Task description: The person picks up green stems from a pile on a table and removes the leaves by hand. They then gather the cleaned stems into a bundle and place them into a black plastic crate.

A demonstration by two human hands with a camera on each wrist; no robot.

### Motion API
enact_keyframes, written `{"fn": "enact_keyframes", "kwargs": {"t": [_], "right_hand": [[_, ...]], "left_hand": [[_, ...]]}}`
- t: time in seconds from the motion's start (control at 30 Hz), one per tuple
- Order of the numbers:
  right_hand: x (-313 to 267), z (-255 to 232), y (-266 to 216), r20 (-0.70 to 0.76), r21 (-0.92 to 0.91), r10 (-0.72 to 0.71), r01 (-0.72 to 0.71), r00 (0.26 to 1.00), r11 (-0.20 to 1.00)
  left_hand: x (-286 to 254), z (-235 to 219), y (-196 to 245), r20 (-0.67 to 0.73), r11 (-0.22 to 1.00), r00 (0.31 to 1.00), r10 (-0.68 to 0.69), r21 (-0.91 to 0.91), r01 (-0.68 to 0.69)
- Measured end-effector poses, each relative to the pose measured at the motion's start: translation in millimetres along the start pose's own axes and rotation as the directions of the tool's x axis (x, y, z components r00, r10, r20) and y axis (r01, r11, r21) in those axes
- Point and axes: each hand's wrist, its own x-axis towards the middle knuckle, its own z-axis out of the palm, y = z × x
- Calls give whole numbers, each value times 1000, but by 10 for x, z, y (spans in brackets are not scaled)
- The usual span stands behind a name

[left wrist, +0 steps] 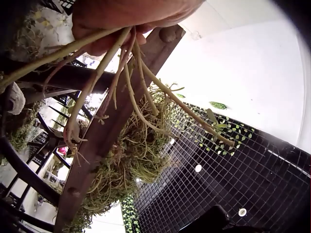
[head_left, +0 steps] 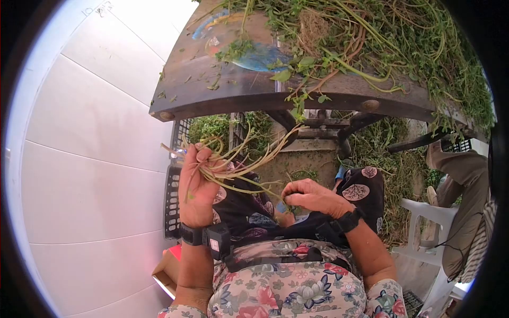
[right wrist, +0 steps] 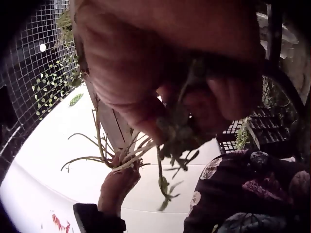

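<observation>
My left hand [head_left: 195, 193] is raised at the left, gripping a bunch of long pale-green stems [head_left: 249, 168] between thumb and fingers. The stems fan out to the right, and in the left wrist view their bare, partly reddish ends [left wrist: 99, 70] hang below the fingers. Lower and to the right, my right hand [head_left: 317, 196] has its fingers curled at the end of one stem. Seen from the right wrist, those fingers [right wrist: 204, 104] hold a small leafy sprig [right wrist: 176, 132], with leaves dangling beneath. The palm hides part of that hold.
Ahead stands a dark wooden table [head_left: 225, 100] with a large heap of leafy stems [head_left: 419, 42]. Black plastic crates [head_left: 173, 204] stand at the left. More greens [head_left: 389, 164] cover the floor under the table. A white plastic chair [head_left: 424, 212] and another person's legs [head_left: 466, 196] are at right.
</observation>
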Motion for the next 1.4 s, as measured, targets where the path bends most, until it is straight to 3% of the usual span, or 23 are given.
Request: {"fn": "enact_keyframes", "kwargs": {"t": [0.07, 0.17, 0.23, 0.33, 0.37, 0.4, 0.47, 0.57, 0.7, 0.8, 0.9, 1.0, 1.1, 1.2, 1.3, 1.37, 1.4], "right_hand": [[16, 2, 40, -103, 10, -2, 3, 995, 1000], [36, -25, 59, -265, 191, 103, -52, 959, 980], [88, -125, 536, -370, -207, -308, 245, 877, 947], [-17, -249, 475, -488, -220, -368, 296, 791, 929], [-45, -262, 427, -480, 322, 28, 146, 877, 935], [-52, -243, 339, -263, 765, 371, -42, 891, 642], [-17, -196, 303, -241, 736, 286, -17, 928, 677], [-5, -115, 200, -136, 695, 151, -14, 979, 719], [-19, 18, -17, -21, 502, -9, 19, 1000, 865], [-14, 87, -228, 35, 204, -60, 52, 998, 978], [-6, 83, -236, 79, 89, 41, -48, 996, 995], [-61, 37, -229, -15, 60, 60, -59, 998, 996], [-76, -24, -130, -5, 41, 72, -72, 997, 997], [-28, 1, -27, -40, -75, -11, 8, 999, 997], [3, 56, 34, -219, -244, -78, 23, 973, 970], [61, 10, 170, -380, -155, -106, 50, 919, 987], [71, -20, 210, -457, -112, -113, 69, 882, 991]], "left_hand": [[-16, -11, -18, 15, 999, 1000, 2, 44, -2], [-62, 2, -71, 43, 996, 999, -3, 92, -1], [-89, 62, -79, 51, 997, 998, -36, 65, 33], [-60, 24, 88, 160, 1000, 987, 22, 13, -25], [-48, -3, 148, 223, 999, 975, -11, -36, 19], [-61, 24, 146, 165, 999, 986, 13, -42, -6], [-87, 125, 101, 52, 997, 997, 55, -52, -53], [-108, 147, 39, -5, 996, 998, 66, -63, -66], [-82, 126, 12, 12, 997, 998, 65, -52, -65], [-64, 111, 10, 27, 997, 998, 48, -62, -47], [-53, 99, 15, 19, 998, 998, 62, -31, -61], [-18, -19, 114, 42, 998, 997, 69, 5, -70], [-29, -32, 117, 25, 997, 996, 83, 5, -83], [-46, 3, 69, -8, 999, 999, 44, -20, -44], [-83, 61, 20, -41, 1000, 999, -11, -26, 10], [-116, 91, -41, -44, 994, 998, -52, -103, 47], [-124, 79, -75, 49, 994, 995, -83, -70, 86]]}}
